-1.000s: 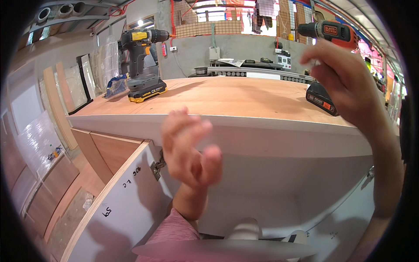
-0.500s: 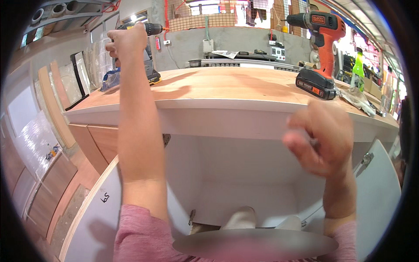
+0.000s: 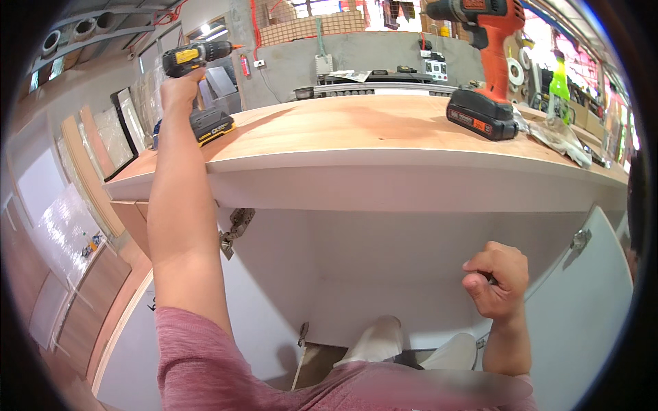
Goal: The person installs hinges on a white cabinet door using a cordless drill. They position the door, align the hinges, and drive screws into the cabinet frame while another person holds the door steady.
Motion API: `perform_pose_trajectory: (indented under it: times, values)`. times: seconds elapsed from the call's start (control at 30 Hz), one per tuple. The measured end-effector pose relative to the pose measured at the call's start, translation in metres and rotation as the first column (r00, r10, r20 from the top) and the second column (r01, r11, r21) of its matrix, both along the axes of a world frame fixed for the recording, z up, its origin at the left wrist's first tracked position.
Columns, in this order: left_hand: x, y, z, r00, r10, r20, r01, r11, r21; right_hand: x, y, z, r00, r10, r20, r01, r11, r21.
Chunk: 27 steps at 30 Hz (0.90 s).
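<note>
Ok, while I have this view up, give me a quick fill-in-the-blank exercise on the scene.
1. The left hand is on the drill coloured black and ____.
2. The orange drill stands upright on the ____ side of the wooden top.
3. The bottle nearest the orange drill is coloured ____.
4. The white door beside the right hand stands ____.

Missing words: yellow; right; green; open.
</note>
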<state>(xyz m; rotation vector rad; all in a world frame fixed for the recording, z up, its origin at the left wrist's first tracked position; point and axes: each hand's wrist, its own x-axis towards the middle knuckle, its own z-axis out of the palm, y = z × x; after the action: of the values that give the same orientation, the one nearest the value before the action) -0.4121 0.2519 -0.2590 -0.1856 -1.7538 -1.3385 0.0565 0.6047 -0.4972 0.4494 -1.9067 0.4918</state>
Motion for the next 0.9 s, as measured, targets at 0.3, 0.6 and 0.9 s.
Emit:
perform_pose_trajectory:
  times: [0.3, 0.6, 0.9]
  values:
    - [0.042, 0.005, 0.003, 0.975, 0.114, -0.193, -0.105, 0.993, 0.057, 0.03, 0.018, -0.023, 0.998, -0.039, 0.041, 0.043, 0.996, -0.082]
    - [0.136, 0.024, 0.005, 0.868, -0.275, -0.413, 0.378, 0.906, 0.192, 0.064, 0.026, -0.042, 0.992, -0.114, 0.047, 0.121, 0.976, -0.183]
    - [0.258, 0.051, -0.049, 0.571, -0.585, -0.575, 0.625, 0.765, -0.158, 0.09, 0.021, -0.073, 0.976, -0.171, 0.136, 0.208, 0.92, -0.331]
